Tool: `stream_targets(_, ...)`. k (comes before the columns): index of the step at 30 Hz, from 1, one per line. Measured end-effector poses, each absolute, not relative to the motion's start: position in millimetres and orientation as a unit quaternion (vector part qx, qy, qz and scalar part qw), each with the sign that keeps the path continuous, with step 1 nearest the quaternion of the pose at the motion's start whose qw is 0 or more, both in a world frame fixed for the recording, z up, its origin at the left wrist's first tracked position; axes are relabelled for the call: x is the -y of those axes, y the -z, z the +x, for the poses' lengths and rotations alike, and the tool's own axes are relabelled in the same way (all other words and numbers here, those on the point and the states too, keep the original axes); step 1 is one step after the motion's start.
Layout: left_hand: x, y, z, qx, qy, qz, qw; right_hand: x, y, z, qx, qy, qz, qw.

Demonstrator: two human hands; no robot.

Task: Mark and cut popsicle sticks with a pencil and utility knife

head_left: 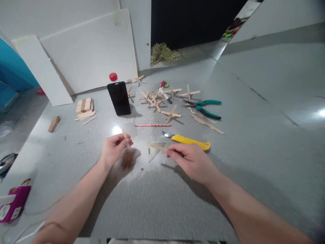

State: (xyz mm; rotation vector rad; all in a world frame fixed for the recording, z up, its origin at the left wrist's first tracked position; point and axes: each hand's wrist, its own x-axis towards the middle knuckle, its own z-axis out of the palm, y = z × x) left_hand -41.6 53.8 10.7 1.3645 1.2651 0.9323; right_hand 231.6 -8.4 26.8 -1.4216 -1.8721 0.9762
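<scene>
Mid-floor: left hand (113, 149) pinches short stick piece (125, 135); right hand (191, 160) grips longer stick (157, 147). Approx. ten stick crosses (171, 114) finished toward the wall; stick stack (84, 107) by the board remains unused.

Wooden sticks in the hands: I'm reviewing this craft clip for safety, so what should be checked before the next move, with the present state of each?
1. Left hand pinches a short stick piece: ok.
2. Right hand holds a longer stick over the clear set square: ok.
3. Yellow utility knife blade retracted: not ok, blade tip shows.
4. Knife clear of the fingers: not ok, it lies just beyond the right hand.
5. Pliers out of the way: ok.
6. Pencil within reach: ok.
</scene>
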Motion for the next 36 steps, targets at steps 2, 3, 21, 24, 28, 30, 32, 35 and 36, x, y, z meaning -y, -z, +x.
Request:
stream_targets(2,-60.3,-7.2,-45.0,-0.540,-0.391,0.552,0.502,5.9,-26.3,233.3,0.689,-0.372,-0.543,0.302)
stream_targets(3,-61.8,-5.6,-45.3,-0.545,-0.389,0.547,0.502,5.1,-25.2,232.7,0.685,-0.375,-0.546,0.305)
stream_targets(21,-51.7,-3.8,-37.0,-0.519,-0.399,0.521,0.547,5.8,-15.8,222.0,0.689,-0.372,-0.545,0.301)
stream_targets(24,-52.0,-1.1,-36.8,-0.518,-0.401,0.522,0.545,5.9,-13.3,221.5,0.693,-0.365,-0.546,0.297)
stream_targets(28,-55.6,4.4,-37.4,-0.519,-0.418,0.505,0.548,5.9,-9.6,220.8,0.698,-0.360,-0.547,0.291)
stream_targets(30,-58.4,6.8,-38.4,-0.517,-0.431,0.488,0.557,5.7,-8.3,219.7,0.701,-0.357,-0.547,0.286)
stream_targets(32,-61.4,8.9,-39.7,-0.512,-0.440,0.471,0.567,5.5,-7.6,218.1,0.707,-0.355,-0.545,0.278)
stream_targets(35,-64.8,10.9,-42.1,-0.506,-0.451,0.454,0.578,5.3,-6.9,215.8,0.721,-0.350,-0.537,0.263)
stream_targets(36,-65.5,11.3,-42.7,-0.504,-0.455,0.452,0.579,5.3,-6.6,215.1,0.727,-0.348,-0.533,0.258)
